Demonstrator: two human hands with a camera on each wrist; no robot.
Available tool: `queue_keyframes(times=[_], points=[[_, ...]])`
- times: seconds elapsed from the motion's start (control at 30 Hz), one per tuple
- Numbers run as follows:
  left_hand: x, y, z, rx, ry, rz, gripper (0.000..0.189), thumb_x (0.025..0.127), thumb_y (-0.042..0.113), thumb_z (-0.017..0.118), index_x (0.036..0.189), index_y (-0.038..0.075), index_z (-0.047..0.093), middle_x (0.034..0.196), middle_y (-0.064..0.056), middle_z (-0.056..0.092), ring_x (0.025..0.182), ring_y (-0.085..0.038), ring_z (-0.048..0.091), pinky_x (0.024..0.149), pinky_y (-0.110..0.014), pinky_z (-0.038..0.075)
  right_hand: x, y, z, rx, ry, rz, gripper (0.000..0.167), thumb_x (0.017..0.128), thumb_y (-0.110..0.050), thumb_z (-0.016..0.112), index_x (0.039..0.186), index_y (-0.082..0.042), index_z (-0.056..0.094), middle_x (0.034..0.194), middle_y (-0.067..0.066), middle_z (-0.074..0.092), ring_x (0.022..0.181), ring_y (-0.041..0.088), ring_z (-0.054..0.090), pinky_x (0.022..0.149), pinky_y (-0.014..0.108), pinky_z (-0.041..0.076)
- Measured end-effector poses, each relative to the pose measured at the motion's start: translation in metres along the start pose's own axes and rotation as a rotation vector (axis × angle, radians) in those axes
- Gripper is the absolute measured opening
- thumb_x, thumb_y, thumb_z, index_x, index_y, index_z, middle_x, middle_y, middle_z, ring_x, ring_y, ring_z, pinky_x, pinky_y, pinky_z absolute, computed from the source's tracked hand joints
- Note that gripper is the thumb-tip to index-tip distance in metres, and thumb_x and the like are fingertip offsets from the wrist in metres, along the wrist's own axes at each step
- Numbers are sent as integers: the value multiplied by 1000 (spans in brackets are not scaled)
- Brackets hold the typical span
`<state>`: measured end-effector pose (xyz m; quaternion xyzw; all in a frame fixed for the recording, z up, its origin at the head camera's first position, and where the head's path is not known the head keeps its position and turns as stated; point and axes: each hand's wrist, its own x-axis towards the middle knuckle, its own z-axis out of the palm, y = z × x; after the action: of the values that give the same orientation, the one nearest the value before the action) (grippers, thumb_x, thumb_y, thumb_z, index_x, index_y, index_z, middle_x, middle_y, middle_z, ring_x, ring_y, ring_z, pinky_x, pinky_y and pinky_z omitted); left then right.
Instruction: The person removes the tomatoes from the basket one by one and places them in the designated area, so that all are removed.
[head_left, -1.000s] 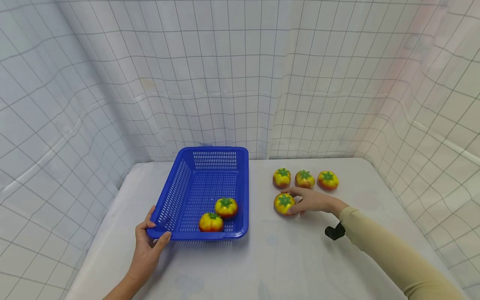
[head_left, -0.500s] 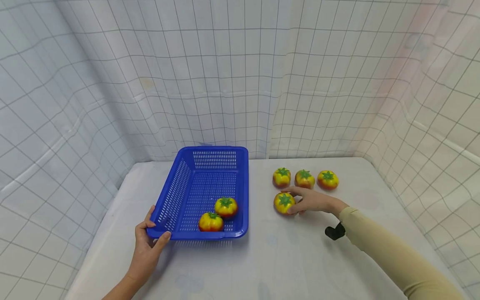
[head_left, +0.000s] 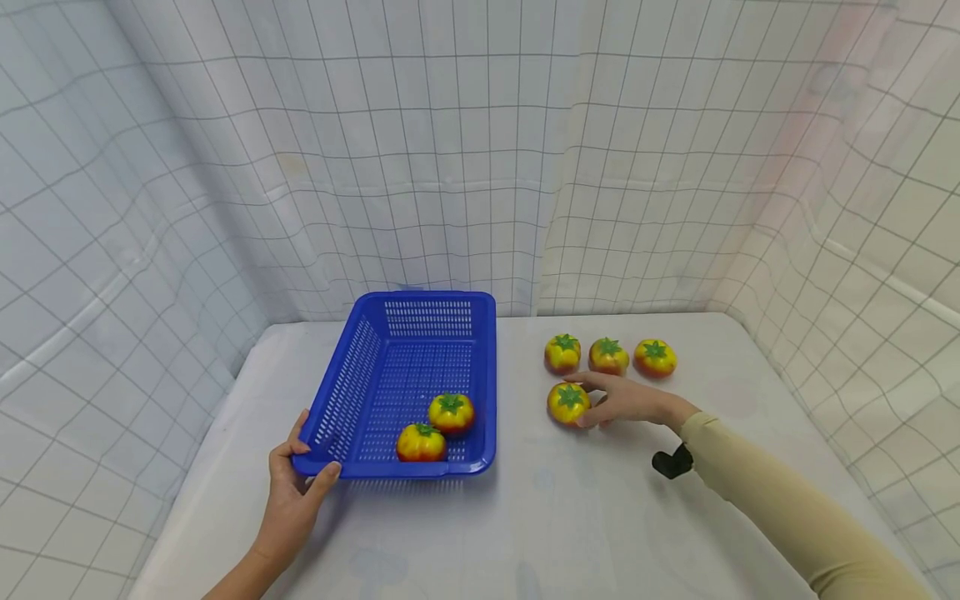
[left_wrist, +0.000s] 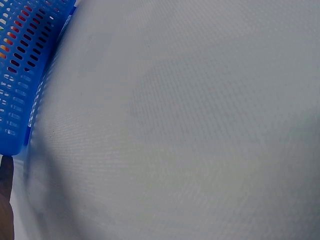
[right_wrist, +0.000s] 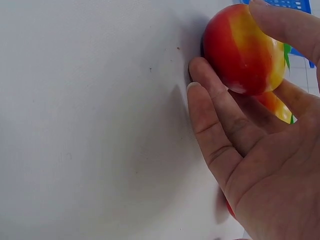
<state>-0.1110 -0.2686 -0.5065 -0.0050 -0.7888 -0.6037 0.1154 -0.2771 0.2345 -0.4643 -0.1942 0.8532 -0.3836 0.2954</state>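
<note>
A blue plastic basket [head_left: 486,383] stands left of the middle of the table with two red-and-yellow tomatoes in its near right corner, one tomato [head_left: 452,414] behind the other [head_left: 422,443]. My left hand [head_left: 294,500] grips the basket's near left corner, thumb over the front rim and fingers along the side. Right of the basket, my right hand [head_left: 626,401] holds a tomato [head_left: 567,403] with a green star-shaped top, thumb on the near side and fingers round the far side. In the right wrist view the thumb and fingers lie around this tomato [right_wrist: 240,55], low at the white surface.
Behind the right hand, a row of three more tomatoes runs across: left [head_left: 562,354], middle [head_left: 608,357] and right [head_left: 656,358]. A black device [head_left: 672,462] sits by the right sleeve. Grid-patterned white curtains [head_left: 465,167] enclose the white table [head_left: 480,542] at the back and sides.
</note>
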Motion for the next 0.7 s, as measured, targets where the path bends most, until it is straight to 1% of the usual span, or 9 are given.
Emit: queue_keyframes(times=[0.13, 0.33, 0.43, 0.5, 0.6, 0.7], points=[[0, 0, 0, -4, -2, 5, 41, 105, 7, 56, 123, 14, 20, 172, 5, 5, 135, -14, 34, 93, -7, 42, -2, 1, -4, 9, 1, -4, 79, 89, -36, 80, 156, -26, 40, 150, 13, 43, 104, 24, 63, 88, 38, 54], [0, 0, 0, -4, -3, 5, 41, 105, 6, 56, 124, 15, 20, 172, 5, 5, 137, -17, 33, 93, -7, 42, -8, -3, -14, 72, -9, -26, 84, 90, -27, 79, 159, -17, 33, 152, 16, 44, 101, 29, 68, 89, 43, 55], [0, -1, -1, -5, -4, 7, 41, 105, 6, 56, 124, 16, 20, 172, 4, 4, 138, -19, 33, 93, -7, 42, -11, -6, -19, 57, -3, -33, 84, 91, -26, 77, 160, -14, 31, 152, 15, 46, 103, 28, 67, 89, 41, 55], [0, 0, -1, -6, -5, 6, 42, 105, 6, 56, 124, 15, 20, 172, 3, 4, 137, -20, 33, 93, -7, 42, -12, -7, -21, 39, 3, -34, 84, 92, -28, 77, 160, -14, 31, 151, 14, 46, 105, 27, 66, 89, 40, 54], [1, 0, -1, -9, -5, 4, 42, 105, 6, 56, 124, 15, 20, 172, 4, 4, 138, -24, 32, 93, -7, 42, -15, -10, -26, 23, 7, -42, 83, 92, -29, 76, 159, -12, 31, 152, 15, 47, 114, 26, 61, 90, 40, 54], [0, 0, -1, -7, -5, -2, 42, 105, 7, 56, 124, 15, 19, 172, 5, 4, 139, -29, 31, 93, -7, 42, -18, -15, -33, 30, 16, -53, 78, 93, -29, 75, 157, -12, 34, 153, 16, 46, 124, 30, 55, 92, 40, 54]])
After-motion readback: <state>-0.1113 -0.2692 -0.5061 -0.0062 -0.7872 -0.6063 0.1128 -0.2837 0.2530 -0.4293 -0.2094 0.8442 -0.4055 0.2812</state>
